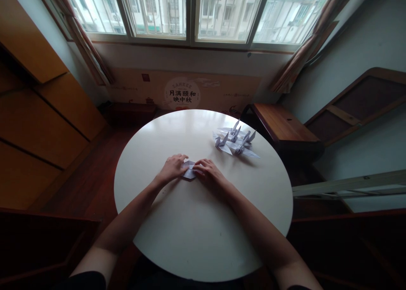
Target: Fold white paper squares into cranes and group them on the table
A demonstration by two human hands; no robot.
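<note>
A small piece of folded white paper (189,172) lies on the round white table, between my two hands. My left hand (173,167) grips its left side, fingers curled at the far edge and thumb on top. From the right, my right hand (207,170) has its fingertips pressed on the paper's right side. Parts of both edges are hidden beneath the fingers. Farther back and to the right sits a cluster of several folded paper cranes (236,140), their wings overlapping; neither hand touches them.
The round white table (196,231) reaches from my body toward the window. A wooden side table (282,123) stands beyond its right edge. Wooden cabinets (38,125) line the left wall. A printed banner (215,87) is below the window (222,13), between curtains.
</note>
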